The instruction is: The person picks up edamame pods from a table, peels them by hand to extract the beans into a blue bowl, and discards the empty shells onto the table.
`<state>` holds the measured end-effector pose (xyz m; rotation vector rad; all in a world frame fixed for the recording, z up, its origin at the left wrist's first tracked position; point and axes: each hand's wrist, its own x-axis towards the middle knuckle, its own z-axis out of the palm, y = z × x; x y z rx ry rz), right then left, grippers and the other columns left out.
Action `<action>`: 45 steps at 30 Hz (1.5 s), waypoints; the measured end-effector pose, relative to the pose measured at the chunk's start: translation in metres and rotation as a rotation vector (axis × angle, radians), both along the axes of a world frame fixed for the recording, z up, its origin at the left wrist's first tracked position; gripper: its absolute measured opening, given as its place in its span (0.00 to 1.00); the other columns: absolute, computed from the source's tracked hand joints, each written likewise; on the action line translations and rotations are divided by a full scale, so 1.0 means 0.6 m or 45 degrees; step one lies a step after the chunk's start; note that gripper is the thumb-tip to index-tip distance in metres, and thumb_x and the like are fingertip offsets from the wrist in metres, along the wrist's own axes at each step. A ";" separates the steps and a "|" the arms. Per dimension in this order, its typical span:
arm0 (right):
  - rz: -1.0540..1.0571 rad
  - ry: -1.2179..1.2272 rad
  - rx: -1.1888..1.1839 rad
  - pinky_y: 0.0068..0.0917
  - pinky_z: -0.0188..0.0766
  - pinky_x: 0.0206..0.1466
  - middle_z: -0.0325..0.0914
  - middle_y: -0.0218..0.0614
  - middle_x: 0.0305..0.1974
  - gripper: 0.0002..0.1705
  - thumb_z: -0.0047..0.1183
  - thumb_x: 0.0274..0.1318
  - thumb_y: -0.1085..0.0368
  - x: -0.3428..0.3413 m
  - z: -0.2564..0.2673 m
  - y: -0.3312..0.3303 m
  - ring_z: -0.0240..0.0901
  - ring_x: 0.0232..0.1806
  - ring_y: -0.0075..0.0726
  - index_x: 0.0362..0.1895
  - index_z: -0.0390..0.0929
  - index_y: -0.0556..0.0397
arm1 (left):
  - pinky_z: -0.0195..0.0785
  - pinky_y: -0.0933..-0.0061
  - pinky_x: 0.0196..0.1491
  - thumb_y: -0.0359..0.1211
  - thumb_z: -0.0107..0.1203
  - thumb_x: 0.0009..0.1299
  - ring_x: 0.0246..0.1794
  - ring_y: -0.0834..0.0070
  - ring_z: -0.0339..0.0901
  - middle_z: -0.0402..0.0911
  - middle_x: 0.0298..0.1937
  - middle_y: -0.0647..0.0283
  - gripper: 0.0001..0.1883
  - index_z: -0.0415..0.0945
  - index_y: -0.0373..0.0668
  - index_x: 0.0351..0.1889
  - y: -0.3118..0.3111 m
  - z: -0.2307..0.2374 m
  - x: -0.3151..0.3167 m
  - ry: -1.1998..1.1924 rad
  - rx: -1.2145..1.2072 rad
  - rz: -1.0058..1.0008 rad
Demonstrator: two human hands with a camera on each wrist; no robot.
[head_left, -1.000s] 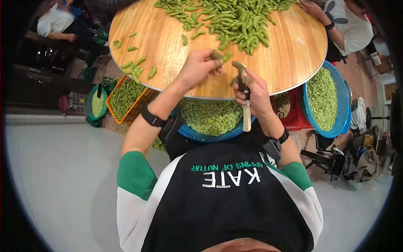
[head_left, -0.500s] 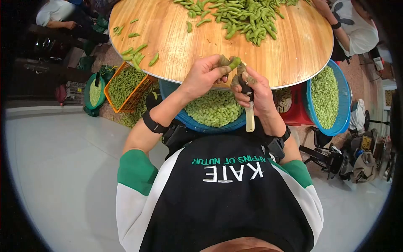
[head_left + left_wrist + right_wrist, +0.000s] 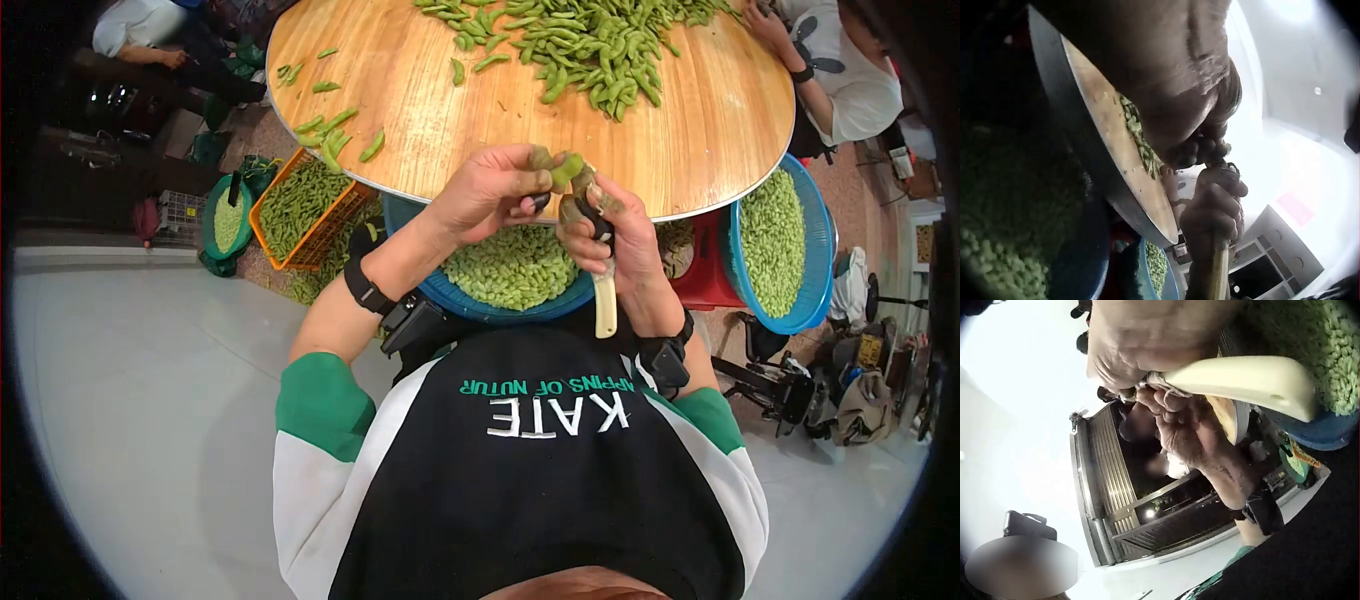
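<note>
Between thumb and fingers, my left hand (image 3: 490, 190) pinches a green soybean pod (image 3: 567, 169) near the table edge. My right hand (image 3: 625, 235) grips a tool by its cream handle (image 3: 606, 305), whose end sticks out below the fist; the working end is hidden. The pod's tip meets the thumb side of the right hand. In the right wrist view, the handle (image 3: 1247, 381) has a hole at its end and cloth-like wrapping by the fingers. Dark coverings show on some fingers of both hands. Below the hands, shelled green beans (image 3: 510, 265) fill a blue basin (image 3: 445, 298).
A heap of pods (image 3: 600, 50) lies on the round wooden table (image 3: 430, 110), with loose pods (image 3: 335, 135) at left. An orange crate (image 3: 330, 218) of pods stands at left, a blue basket (image 3: 820, 250) of beans at right. Another person (image 3: 845, 75) sits across at right.
My left hand has brought the pod rightward and down to the right hand, closing the gap between them. The right hand keeps its hold on the tool and has shifted slightly down and right.
</note>
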<state>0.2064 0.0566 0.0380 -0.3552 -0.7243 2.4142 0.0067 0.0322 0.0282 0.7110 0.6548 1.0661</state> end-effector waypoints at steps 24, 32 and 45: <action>-0.252 -0.412 0.385 0.17 0.55 0.17 0.72 0.31 0.28 0.10 0.40 0.66 0.65 -0.022 -0.046 -0.027 0.59 0.16 0.19 0.46 0.70 0.56 | 0.66 0.66 0.28 0.28 0.45 0.71 0.26 0.59 0.77 0.75 0.27 0.49 0.07 0.72 0.33 0.38 -0.053 0.014 0.041 1.159 0.503 0.560; -0.843 -0.768 1.212 0.29 0.67 0.27 0.74 0.39 0.31 0.11 0.52 0.58 0.68 -0.039 -0.062 -0.034 0.69 0.24 0.30 0.43 0.71 0.59 | 0.65 0.57 0.31 0.26 0.48 0.65 0.32 0.44 0.73 0.72 0.28 0.43 0.04 0.69 0.34 0.33 -0.073 -0.002 0.051 1.643 0.670 0.615; -0.740 -1.049 1.953 0.42 0.68 0.34 0.69 0.50 0.33 0.19 0.57 0.41 0.75 -0.029 -0.080 -0.029 0.69 0.34 0.59 0.42 0.70 0.58 | 0.66 0.50 0.33 0.26 0.49 0.60 0.32 0.43 0.73 0.73 0.26 0.42 0.04 0.67 0.34 0.28 -0.117 0.018 0.056 1.701 0.649 0.377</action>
